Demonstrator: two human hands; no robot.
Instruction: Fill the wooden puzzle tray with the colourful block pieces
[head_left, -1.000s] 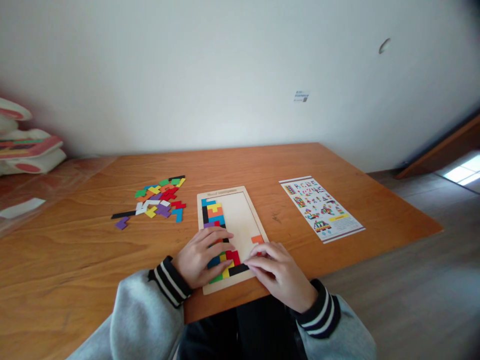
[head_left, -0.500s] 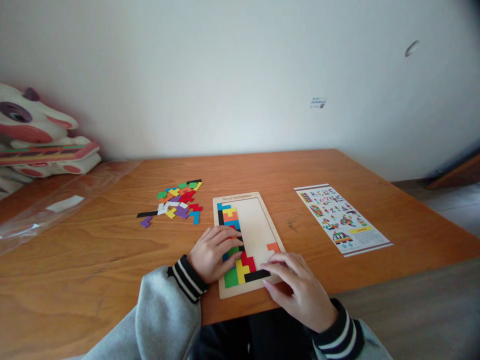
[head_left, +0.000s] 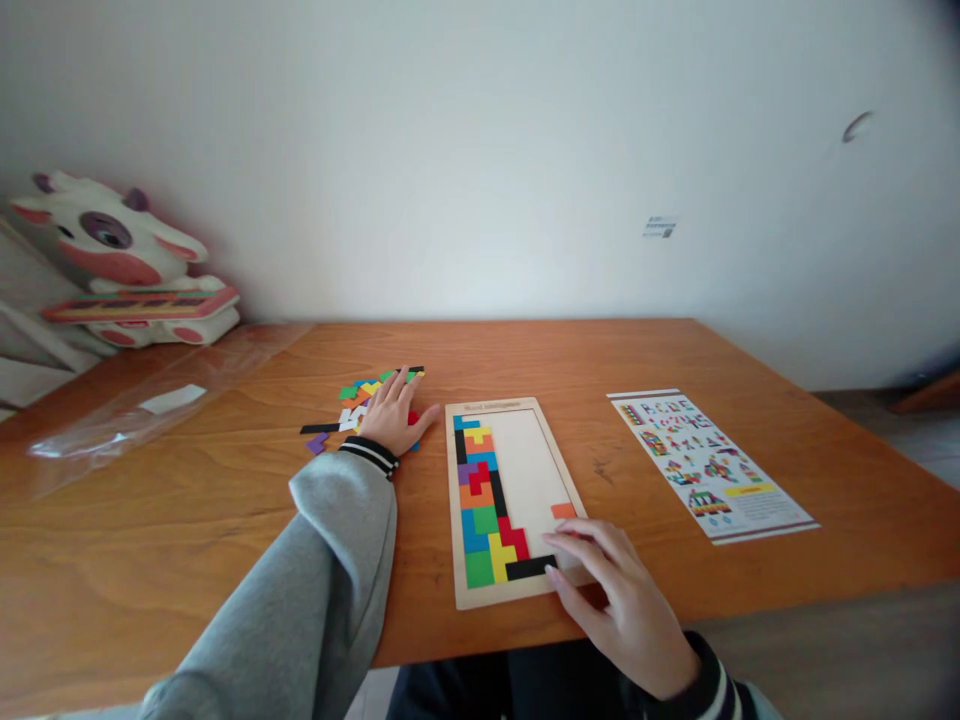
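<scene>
My left hand [head_left: 394, 415] lies palm down over the pile of coloured puzzle pieces [head_left: 351, 415], its fingers spread, and hides part of the pile. Whether a fingertip presses on a piece I cannot tell. My right hand [head_left: 619, 590] rests at the lower right corner of the wooden puzzle board [head_left: 529, 405], thumb and fingers apart. Its thumb tip is by the end of a long black piece [head_left: 529, 568]. Just above its fingers shows an orange piece [head_left: 562, 511], partly covered. Fitted pieces, among them a red one [head_left: 514, 540], fill the board's left side and bottom.
To the right lies a printed pattern sheet [head_left: 712, 465]. A clear plastic bag [head_left: 112, 425] is spread at the left, below a cow-shaped toy keyboard [head_left: 150, 270]. The wooden table [head_left: 555, 350] meets a white wall at the back.
My left hand has left the board and moved up and left onto the loose pieces. My right hand stays at the board's lower right corner. The view has shifted slightly.
</scene>
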